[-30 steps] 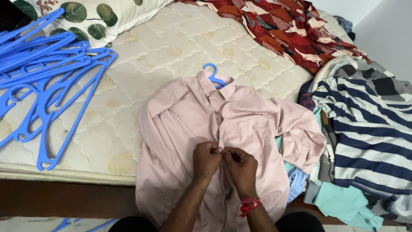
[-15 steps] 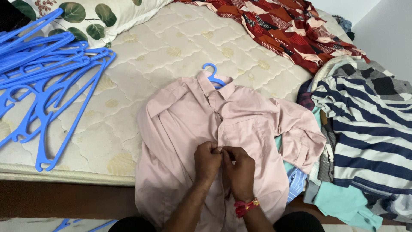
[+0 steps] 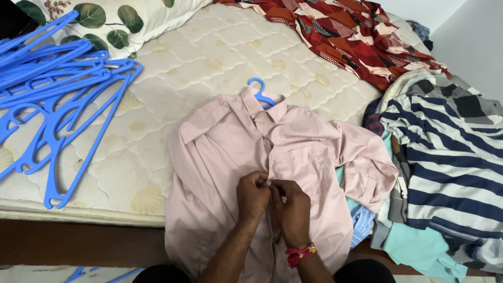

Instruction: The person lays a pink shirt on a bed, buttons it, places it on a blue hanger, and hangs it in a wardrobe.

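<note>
In the head view, a pale pink shirt (image 3: 262, 173) is laid face up across the edge of a quilted mattress (image 3: 173, 68), its collar threaded over a blue hanger (image 3: 260, 90) whose hook shows just above the neckline. The lower hem is draped over the bed's edge toward the person.

Both hands are brought together at the shirt's front placket, about midway down. The left hand (image 3: 253, 196) is closed in a narrow pinch on the placket edge, and the right hand (image 3: 291, 209), with a red thread band at its wrist, is likewise closed on the opposite edge, fingertips touching those of the left. Whether a button is already pushed through its hole cannot be told; the spot is hidden by the fingers.

Compared with a second ago, very little is altered: the hands are kept at the same point of the placket, the right wrist being turned slightly inward and lowered. The shirt and hanger are not shifted. It is judged that one fastening is being worked, not yet finished.

A heap of spare blue hangers (image 3: 57, 89) is seen well apart at the left, a leaf-print pillow (image 3: 126, 21) behind it. A red patterned garment (image 3: 356, 36) and a striped garment (image 3: 445, 152) are piled at the right.
</note>
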